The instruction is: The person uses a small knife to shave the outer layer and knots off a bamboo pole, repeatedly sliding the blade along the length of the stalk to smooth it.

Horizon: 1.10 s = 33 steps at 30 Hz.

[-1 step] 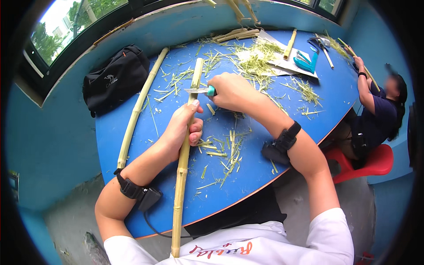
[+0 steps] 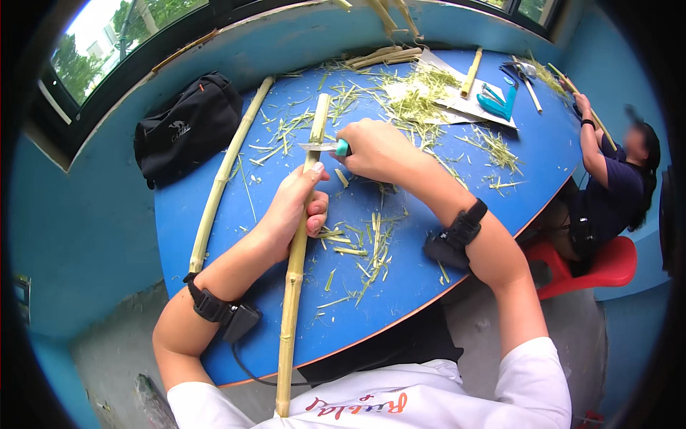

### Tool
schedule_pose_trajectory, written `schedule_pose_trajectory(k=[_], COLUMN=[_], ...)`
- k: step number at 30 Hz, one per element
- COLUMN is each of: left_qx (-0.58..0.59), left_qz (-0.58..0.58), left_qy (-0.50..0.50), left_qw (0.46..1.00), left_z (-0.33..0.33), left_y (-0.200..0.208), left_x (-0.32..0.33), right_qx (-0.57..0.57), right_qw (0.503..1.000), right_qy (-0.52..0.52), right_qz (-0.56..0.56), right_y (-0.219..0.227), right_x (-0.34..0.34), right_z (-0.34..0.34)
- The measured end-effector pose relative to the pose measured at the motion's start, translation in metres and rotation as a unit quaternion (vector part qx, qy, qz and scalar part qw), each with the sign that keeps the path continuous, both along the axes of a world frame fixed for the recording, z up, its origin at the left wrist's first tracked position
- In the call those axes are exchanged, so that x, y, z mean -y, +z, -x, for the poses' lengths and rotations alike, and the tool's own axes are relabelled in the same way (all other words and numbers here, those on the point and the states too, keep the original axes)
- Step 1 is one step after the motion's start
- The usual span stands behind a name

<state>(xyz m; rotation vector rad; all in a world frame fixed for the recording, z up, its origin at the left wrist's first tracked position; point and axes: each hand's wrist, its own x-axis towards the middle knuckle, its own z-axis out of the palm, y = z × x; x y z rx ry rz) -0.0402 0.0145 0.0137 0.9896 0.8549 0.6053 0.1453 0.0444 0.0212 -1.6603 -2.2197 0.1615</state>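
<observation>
My left hand point(image 2: 304, 200) is wrapped round a long pale green bamboo pole point(image 2: 291, 293), just below its far end. The pole's near end reaches down to my white shirt. In my right hand point(image 2: 371, 149) is a knife point(image 2: 318, 146) with a teal handle, the rest of its grip hidden by my fingers. Its blade lies across the pole, a little beyond my left thumb, touching it. Thin green shavings point(image 2: 371, 250) lie on the blue table point(image 2: 400, 286) around the pole.
A second bamboo pole point(image 2: 227, 171) lies to the left, beside a black bag point(image 2: 187, 129). Farther back are a heap of shavings point(image 2: 421, 100), a short bamboo piece point(image 2: 471, 73) and a teal tool point(image 2: 498, 100). At right, another person point(image 2: 614, 175) holds a stick, seated on a red chair point(image 2: 607, 264).
</observation>
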Motion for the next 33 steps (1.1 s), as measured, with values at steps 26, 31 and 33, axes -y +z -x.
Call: schedule_pose_trajectory(k=[26,31,33], left_qx=[0.039,0.059,0.063], left_qz=[-0.014,-0.011,-0.009], left_qy=[0.035,0.078,0.106], left_qw=[0.999,0.995,0.992], left_z=[-0.002,0.0,0.0], left_y=[-0.013,-0.01,-0.01], left_x=[-0.008,-0.005,-0.004], right_qx=[-0.016,-0.015,-0.023], right_qw=[1.0,0.998,0.985], right_qy=[0.014,-0.052,-0.171], right_qz=[0.008,0.01,0.018], right_y=[0.01,0.01,0.014], right_x=[0.014,0.007,-0.005], right_z=[-0.003,-0.021,-0.051])
